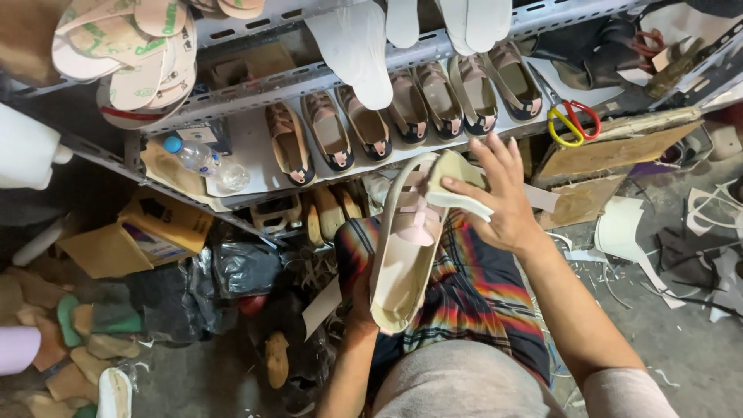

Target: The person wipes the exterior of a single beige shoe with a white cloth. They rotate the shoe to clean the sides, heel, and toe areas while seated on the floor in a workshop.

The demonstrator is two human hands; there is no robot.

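Closest in, over the lap in striped cloth, the left hand grips a cream unfinished sandal from beneath, near its heel end, fingers closed on it, the toe tilted up and away. The right hand is clamped on a pale folded piece, thumb under and fingers spread over, pressing it against the sandal's front end beside the pink strap. The step seems to be fitting that piece; to do it well, I judge the lower grip should stay firm so the sandal does not twist, and the piece should be lined up at its edge before full pressure. Farther off, on the metal shelf, stand seven finished sandals in a row, one plastic bottle to their left and one pair of scissors to their right.
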